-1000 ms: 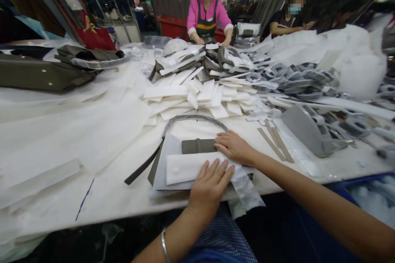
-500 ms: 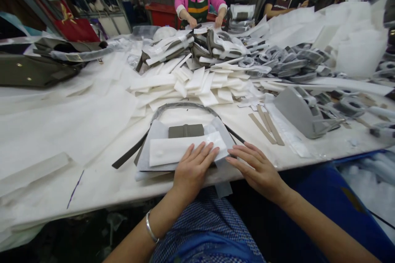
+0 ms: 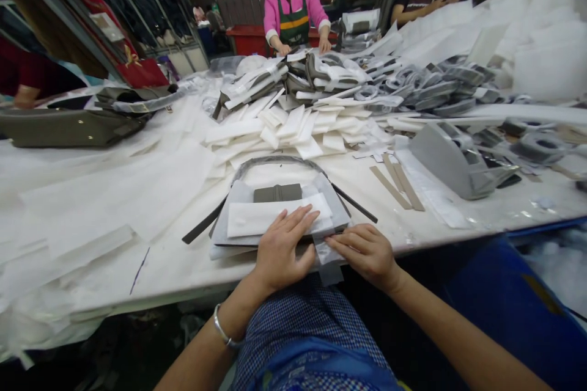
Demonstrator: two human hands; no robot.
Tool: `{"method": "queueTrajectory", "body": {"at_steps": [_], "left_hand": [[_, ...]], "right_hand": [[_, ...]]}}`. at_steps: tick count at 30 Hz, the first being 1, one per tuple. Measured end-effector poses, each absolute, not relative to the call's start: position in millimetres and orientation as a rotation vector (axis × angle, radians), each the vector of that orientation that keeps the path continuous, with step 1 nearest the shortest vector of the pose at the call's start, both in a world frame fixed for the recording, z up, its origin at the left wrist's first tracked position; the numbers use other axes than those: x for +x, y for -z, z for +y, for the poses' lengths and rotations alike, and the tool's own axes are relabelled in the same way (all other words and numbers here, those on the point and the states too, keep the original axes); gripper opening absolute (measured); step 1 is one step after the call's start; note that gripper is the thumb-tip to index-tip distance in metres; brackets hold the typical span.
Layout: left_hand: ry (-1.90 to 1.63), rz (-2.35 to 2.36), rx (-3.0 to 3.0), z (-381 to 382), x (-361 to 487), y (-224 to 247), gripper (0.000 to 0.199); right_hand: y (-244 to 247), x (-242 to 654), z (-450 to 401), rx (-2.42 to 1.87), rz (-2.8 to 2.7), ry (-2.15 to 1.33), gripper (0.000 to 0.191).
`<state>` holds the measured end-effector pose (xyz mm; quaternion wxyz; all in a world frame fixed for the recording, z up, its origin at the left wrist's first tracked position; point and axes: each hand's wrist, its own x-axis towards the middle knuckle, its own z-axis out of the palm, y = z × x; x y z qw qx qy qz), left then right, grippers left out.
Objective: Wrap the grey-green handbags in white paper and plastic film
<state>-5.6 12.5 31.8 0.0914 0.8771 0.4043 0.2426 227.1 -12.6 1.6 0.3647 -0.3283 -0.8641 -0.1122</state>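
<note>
My left hand (image 3: 287, 244) lies with its fingers stretched over a white foam strip (image 3: 250, 220), pressing on the right part of it. Under the strip is a flat bag piece wrapped in pale tissue (image 3: 220, 235), with a dark olive tab (image 3: 277, 193) showing behind the foam. A plastic-wrapped handle (image 3: 279, 160) arches behind it, and dark straps run out on both sides. At the front right corner my right hand (image 3: 367, 255) is closed in a pinch on a strip of clear tape (image 3: 326, 253), which hangs over the table edge.
White foam pieces (image 3: 293, 128) and wrapped bag parts (image 3: 316, 70) are heaped ahead. Beige strips (image 3: 401, 180) and a grey bag part (image 3: 454, 162) lie to the right, an olive bag (image 3: 68, 127) to the left. A co-worker in pink (image 3: 293, 6) stands across the table.
My right hand has moved in and down to the front edge and closed on the clear tape. My left hand stays on the foam, its thumb now apart. The view has tilted up slightly.
</note>
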Motion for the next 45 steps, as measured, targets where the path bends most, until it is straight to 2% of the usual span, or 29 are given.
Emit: {"method": "queueTrajectory", "body": {"at_steps": [3, 7, 12, 19, 27, 32, 36, 40, 45], "left_hand": [[-0.748, 1.247, 2.662, 14, -1, -30, 0.048], [-0.843, 1.314, 2.821, 17, 7, -15, 0.041], [-0.845, 1.308, 2.963, 15, 6, -4, 0.041], [-0.882, 1.310, 3.001, 15, 5, -5, 0.040], [-0.787, 1.188, 3.142, 12, 12, -6, 0.038], [-0.822, 1.238, 3.091, 10, 13, 1, 0.043], [-0.825, 1.243, 3.065, 9, 12, 3, 0.045], [-0.862, 1.230, 3.071, 10, 13, 5, 0.044], [-0.887, 1.222, 3.069, 10, 13, 4, 0.044]], "right_hand": [[3, 227, -12, -0.868, -2.190, 0.286, 0.038], [6, 224, -13, -0.879, -2.160, 0.273, 0.038], [-5, 223, -24, -0.880, -2.218, 0.263, 0.032], [0, 227, -20, -0.999, -2.087, 0.256, 0.045], [14, 222, -6, -0.964, -1.988, 0.147, 0.038], [12, 232, -22, -1.016, -2.060, 0.125, 0.051], [28, 243, -53, -0.999, -2.211, 0.170, 0.057], [47, 240, -67, -0.957, -2.345, 0.158, 0.052], [48, 222, -52, -0.871, -2.213, 0.119, 0.043]]}}
